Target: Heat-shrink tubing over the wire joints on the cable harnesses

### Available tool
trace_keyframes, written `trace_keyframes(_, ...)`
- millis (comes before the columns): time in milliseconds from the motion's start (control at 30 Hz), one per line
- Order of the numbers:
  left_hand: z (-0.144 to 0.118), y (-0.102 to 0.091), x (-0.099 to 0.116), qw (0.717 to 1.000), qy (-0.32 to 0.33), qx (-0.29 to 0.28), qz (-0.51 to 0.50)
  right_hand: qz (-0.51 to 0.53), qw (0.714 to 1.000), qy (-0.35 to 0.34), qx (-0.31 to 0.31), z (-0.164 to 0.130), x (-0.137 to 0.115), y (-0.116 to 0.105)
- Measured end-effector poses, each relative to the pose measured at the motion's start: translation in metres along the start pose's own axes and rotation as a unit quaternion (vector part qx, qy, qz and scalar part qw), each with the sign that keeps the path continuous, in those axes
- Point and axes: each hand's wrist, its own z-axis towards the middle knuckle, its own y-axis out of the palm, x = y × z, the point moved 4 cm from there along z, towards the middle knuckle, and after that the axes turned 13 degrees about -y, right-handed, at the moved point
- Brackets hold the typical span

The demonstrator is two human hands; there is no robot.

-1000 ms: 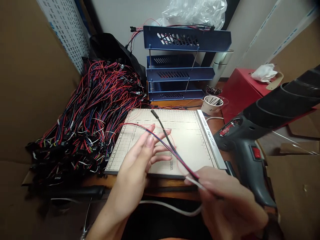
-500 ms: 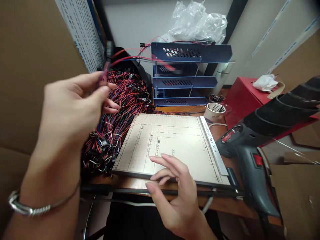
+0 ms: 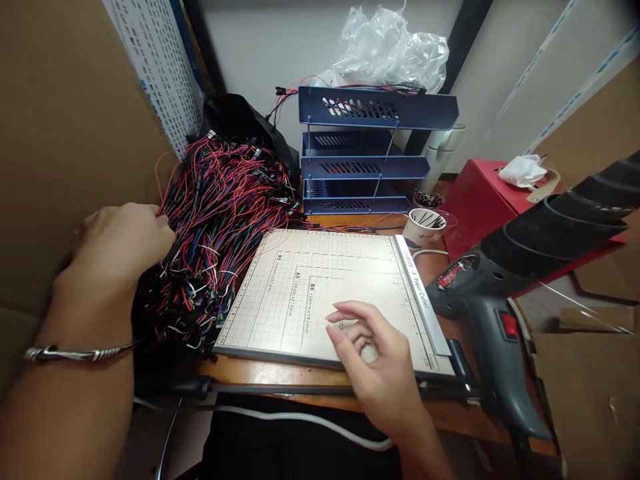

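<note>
My left hand [image 3: 123, 240] lies against the left side of a large heap of thin wires [image 3: 225, 180], mostly red, black and blue, with small connectors. Its fingers are curled and turned away from view, so what they hold is hidden; a red wire loops up close by the knuckles. Over the front of a paper cutter [image 3: 260, 307] hovers my right hand [image 3: 380, 360], fingers loosely curved, thumb apart from the index finger, nothing in it. The cutter's pale board has printed size lines, and its black-handled arm [image 3: 175, 387] runs along the front edge.
Behind the cutter stands a blue tiered tray [image 3: 370, 107] with wires and a clear plastic bag [image 3: 390, 53] above. A paper cup [image 3: 424, 227] of dark thin pieces is at the back right. A heat gun [image 3: 500, 327], red box [image 3: 480, 200] and cardboard [image 3: 590, 393] occupy the right.
My left hand has swung down and left from above the heap, where it held red wires with a connector. My right hand has shifted right, its fingers more curled.
</note>
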Motion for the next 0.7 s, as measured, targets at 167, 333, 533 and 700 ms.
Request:
trace_keyframes(167, -0.043, -0.026, 0.034, 0.992, 0.081, 0.1, 0.009, -0.004, 0.997, 0.072, -0.005, 0.007, 0.013, -0.017)
trace_keyframes(333, -0.088, -0.001, 0.126, 0.976, 0.208, 0.012, -0.058, -0.011, 0.994, 0.107, 0.003, 0.011, 0.022, -0.02)
trace_keyframes(533, -0.094, 0.109, 0.236, 0.918, 0.345, -0.192, -0.024, -0.06, 0.993, 0.1, -0.001, 0.012, 0.024, -0.017)
trace_keyframes(700, -0.084, 0.162, 0.278, 0.888, 0.383, -0.253, 0.003, -0.083, 0.993, 0.088, 0.007, 0.014, 0.021, -0.018)
